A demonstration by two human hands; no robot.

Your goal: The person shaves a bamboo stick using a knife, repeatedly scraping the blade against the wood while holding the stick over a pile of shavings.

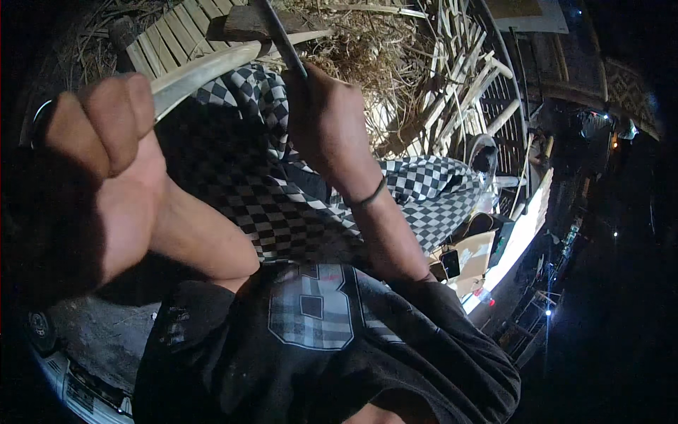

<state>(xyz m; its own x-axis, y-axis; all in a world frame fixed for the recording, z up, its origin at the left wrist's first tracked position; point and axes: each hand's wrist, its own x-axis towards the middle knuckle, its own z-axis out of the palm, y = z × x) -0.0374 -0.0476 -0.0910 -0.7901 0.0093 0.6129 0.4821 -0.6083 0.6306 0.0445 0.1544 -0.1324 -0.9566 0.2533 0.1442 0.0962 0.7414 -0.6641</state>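
Note:
My left hand, large and close in the left of the head view, has its fingers wrapped round one end of a pale bamboo strip. The strip slants up to the right. My right hand is closed on a knife, whose narrow dark blade points up and crosses the strip near its far part; whether they touch I cannot tell. The handle is hidden in my fist. Below both hands a black-and-white checkered cloth is spread over my lap.
Curly shavings are heaped ahead, beside several split sticks at the right. A slatted bamboo surface with a dark wood block is at the far left. A clear plastic container and an open cardboard box stand right.

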